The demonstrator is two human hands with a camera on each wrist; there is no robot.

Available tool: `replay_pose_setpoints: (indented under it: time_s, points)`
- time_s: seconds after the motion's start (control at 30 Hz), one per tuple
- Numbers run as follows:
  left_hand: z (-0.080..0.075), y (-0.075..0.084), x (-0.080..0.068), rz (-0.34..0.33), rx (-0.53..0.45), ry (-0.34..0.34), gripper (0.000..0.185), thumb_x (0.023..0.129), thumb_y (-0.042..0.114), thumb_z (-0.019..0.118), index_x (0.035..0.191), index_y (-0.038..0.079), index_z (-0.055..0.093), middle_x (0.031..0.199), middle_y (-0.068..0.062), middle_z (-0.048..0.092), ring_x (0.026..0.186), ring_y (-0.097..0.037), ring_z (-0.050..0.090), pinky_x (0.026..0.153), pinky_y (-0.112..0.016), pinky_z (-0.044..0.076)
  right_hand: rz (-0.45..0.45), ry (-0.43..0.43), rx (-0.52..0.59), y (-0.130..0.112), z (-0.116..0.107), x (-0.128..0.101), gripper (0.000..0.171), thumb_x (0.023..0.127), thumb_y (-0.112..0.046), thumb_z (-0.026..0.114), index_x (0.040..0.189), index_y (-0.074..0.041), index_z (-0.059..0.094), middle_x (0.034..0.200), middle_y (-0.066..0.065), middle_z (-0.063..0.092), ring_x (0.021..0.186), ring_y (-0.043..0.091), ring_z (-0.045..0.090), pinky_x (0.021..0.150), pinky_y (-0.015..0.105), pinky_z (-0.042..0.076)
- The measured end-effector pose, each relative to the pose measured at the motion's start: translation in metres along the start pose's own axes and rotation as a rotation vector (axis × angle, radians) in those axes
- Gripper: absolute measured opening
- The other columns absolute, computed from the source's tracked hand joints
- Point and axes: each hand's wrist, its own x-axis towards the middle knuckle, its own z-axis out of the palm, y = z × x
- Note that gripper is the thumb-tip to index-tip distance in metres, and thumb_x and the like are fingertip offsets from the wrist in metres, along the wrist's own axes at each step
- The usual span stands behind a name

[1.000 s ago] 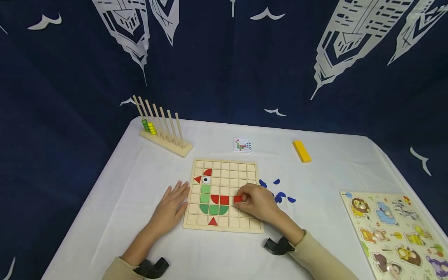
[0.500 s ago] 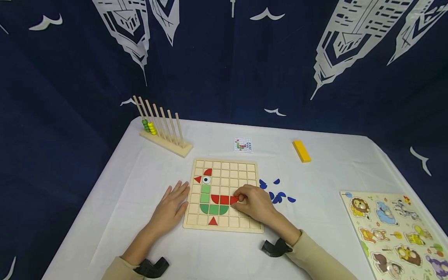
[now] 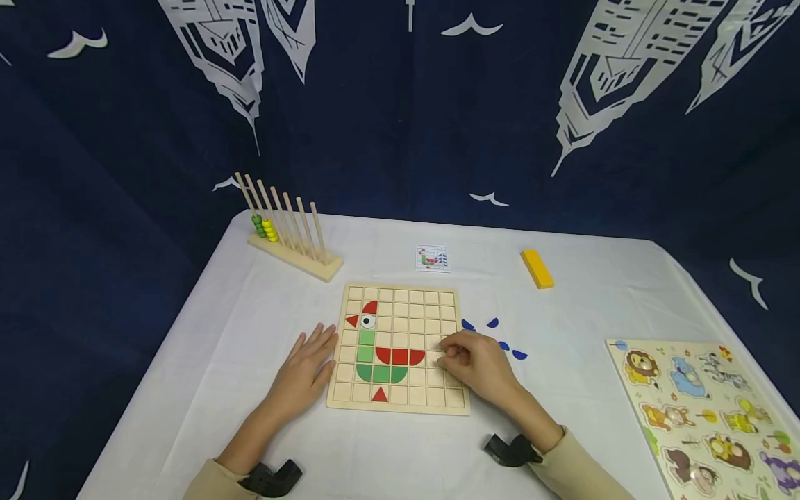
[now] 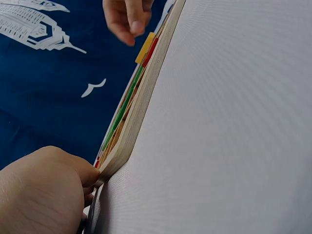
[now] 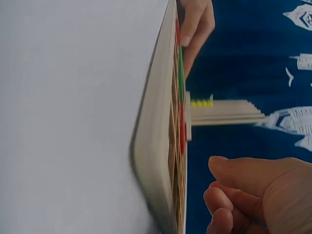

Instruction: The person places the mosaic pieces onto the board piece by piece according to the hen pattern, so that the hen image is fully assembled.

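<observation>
- The right hand point(image 3: 478, 364) has drawn back off the red piece point(image 3: 417, 357), fingers loosely curled, empty.
- The left hand point(image 3: 306, 371) lies flat, touching the board point(image 3: 400, 406).

Two bare hands, left hand point(image 3: 304, 373) and right hand point(image 3: 481, 366), beige long sleeves point(image 3: 575, 469), black wrist-mounted cameras point(image 3: 509, 450) lower frame.

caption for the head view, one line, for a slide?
Left hand steadies the wooden grid board; right hand hovers beside the red pieces.
</observation>
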Motion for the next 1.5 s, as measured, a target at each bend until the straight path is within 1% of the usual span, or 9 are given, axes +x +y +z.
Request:
replay_pose_setpoints:
  time_s: [0.2,0.37,0.5,0.63,0.77,1.0,1.1,1.33,1.5]
  points:
    - [0.0,0.001,0.0,-0.008,-0.008,-0.007,0.044,0.085,0.013,0.055,0.127,0.0,0.047,0.138,-0.01,0.037,0.132,-0.026,0.026,0.108,-0.049,0.013,0.058,0.129,-0.05,0.025,-0.026,-0.021,0.019,0.067,-0.012,0.076,0.083,-0.011,0.067,0.067,-0.011,0.054,0.054,0.003,0.043,0.046,0.016,0.035]
    - [0.001,0.001,0.0,-0.008,-0.008,-0.001,0.044,0.085,0.012,0.056,0.127,0.0,0.047,0.138,-0.01,0.037,0.132,-0.027,0.026,0.107,-0.05,0.014,0.156,0.217,-0.099,0.046,-0.048,-0.034,0.023,0.067,-0.009,0.076,0.087,-0.01,0.067,0.069,-0.008,0.055,0.057,0.005,0.045,0.046,0.015,0.035]
    - [0.001,0.001,0.0,-0.008,-0.008,0.002,0.045,0.085,0.012,0.056,0.127,0.0,0.047,0.138,-0.01,0.037,0.132,-0.027,0.026,0.107,-0.05,0.014,0.211,0.259,-0.117,0.058,-0.059,-0.042,0.024,0.068,-0.009,0.075,0.09,-0.011,0.067,0.071,-0.007,0.057,0.059,0.004,0.046,0.046,0.014,0.033]
    - [0.001,0.001,0.0,-0.011,-0.01,-0.002,0.045,0.085,0.013,0.056,0.127,0.001,0.047,0.139,-0.01,0.037,0.132,-0.026,0.026,0.107,-0.05,0.013,0.213,0.285,-0.096,0.067,-0.062,-0.045,0.024,0.066,-0.005,0.074,0.089,-0.009,0.067,0.071,-0.004,0.057,0.058,0.004,0.046,0.046,0.015,0.034]
    - [0.001,0.001,0.0,-0.008,-0.006,0.0,0.044,0.085,0.013,0.055,0.127,0.001,0.047,0.139,-0.01,0.037,0.132,-0.026,0.026,0.107,-0.05,0.014,0.229,0.268,-0.087,0.073,-0.059,-0.048,0.022,0.065,-0.006,0.075,0.085,-0.009,0.067,0.068,-0.003,0.056,0.056,0.004,0.044,0.046,0.017,0.034]
    - [0.0,0.001,-0.001,-0.006,0.01,-0.005,0.045,0.086,0.013,0.054,0.128,0.002,0.046,0.139,-0.008,0.037,0.132,-0.026,0.027,0.108,-0.048,0.015,0.308,0.135,-0.164,0.082,-0.051,-0.048,0.015,0.069,-0.013,0.075,0.081,-0.014,0.066,0.065,-0.006,0.05,0.053,0.005,0.038,0.046,0.019,0.03]
    - [-0.001,0.001,0.0,-0.009,0.001,-0.006,0.045,0.086,0.013,0.054,0.128,0.002,0.046,0.139,-0.008,0.037,0.132,-0.025,0.026,0.108,-0.048,0.014,0.313,0.13,-0.172,0.084,-0.05,-0.048,0.014,0.069,-0.013,0.074,0.079,-0.014,0.065,0.064,-0.006,0.049,0.053,0.007,0.038,0.045,0.02,0.029]
    - [0.0,0.0,0.0,-0.006,-0.005,0.0,0.044,0.086,0.013,0.054,0.128,0.002,0.046,0.139,-0.008,0.038,0.132,-0.025,0.027,0.108,-0.048,0.014,0.279,0.143,-0.173,0.081,-0.051,-0.047,0.012,0.069,-0.013,0.074,0.076,-0.014,0.065,0.063,-0.006,0.048,0.051,0.005,0.037,0.045,0.02,0.029]
    - [0.0,0.0,0.0,-0.003,-0.007,0.004,0.044,0.086,0.013,0.054,0.127,0.001,0.047,0.139,-0.008,0.038,0.132,-0.025,0.027,0.108,-0.048,0.014,0.287,0.137,-0.176,0.08,-0.051,-0.048,0.013,0.069,-0.014,0.074,0.078,-0.015,0.065,0.063,-0.007,0.048,0.051,0.005,0.037,0.044,0.02,0.029]
